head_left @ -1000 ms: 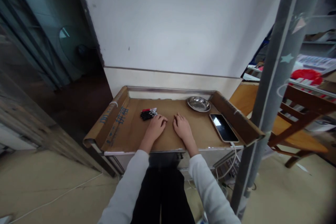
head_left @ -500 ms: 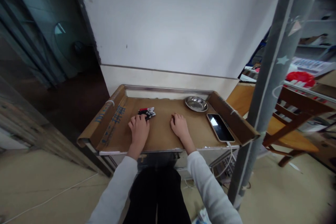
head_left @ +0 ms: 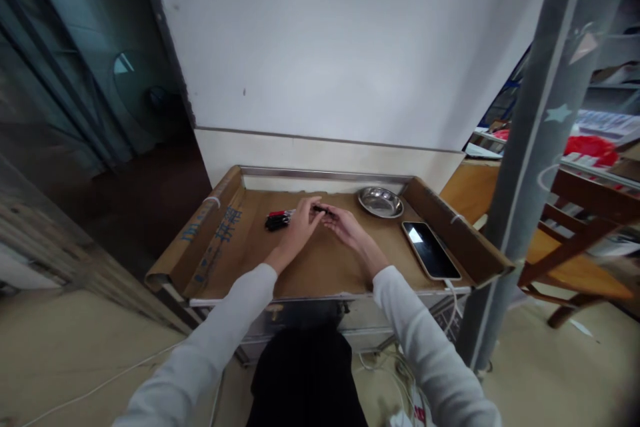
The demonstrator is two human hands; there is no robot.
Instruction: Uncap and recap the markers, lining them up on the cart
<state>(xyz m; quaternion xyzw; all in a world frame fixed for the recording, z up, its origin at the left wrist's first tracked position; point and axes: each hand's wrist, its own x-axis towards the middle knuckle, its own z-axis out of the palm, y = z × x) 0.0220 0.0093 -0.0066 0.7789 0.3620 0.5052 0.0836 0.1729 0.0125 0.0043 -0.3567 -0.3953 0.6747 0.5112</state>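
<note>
So the dark pen [head_left: 323, 210] is up between the two hands, the left hand [head_left: 303, 219] and right hand [head_left: 345, 225] both pinching it, fingers curled nearly closed. Rest of the pens [head_left: 278, 219], black and red, are lying on the cardboard just left of the left hand. Phone [head_left: 431, 251] sits on the right side of the table [head_left: 320, 267]. Behind it there's a shiny metal dish [head_left: 381, 202], nothing in it that I can make out.
</note>
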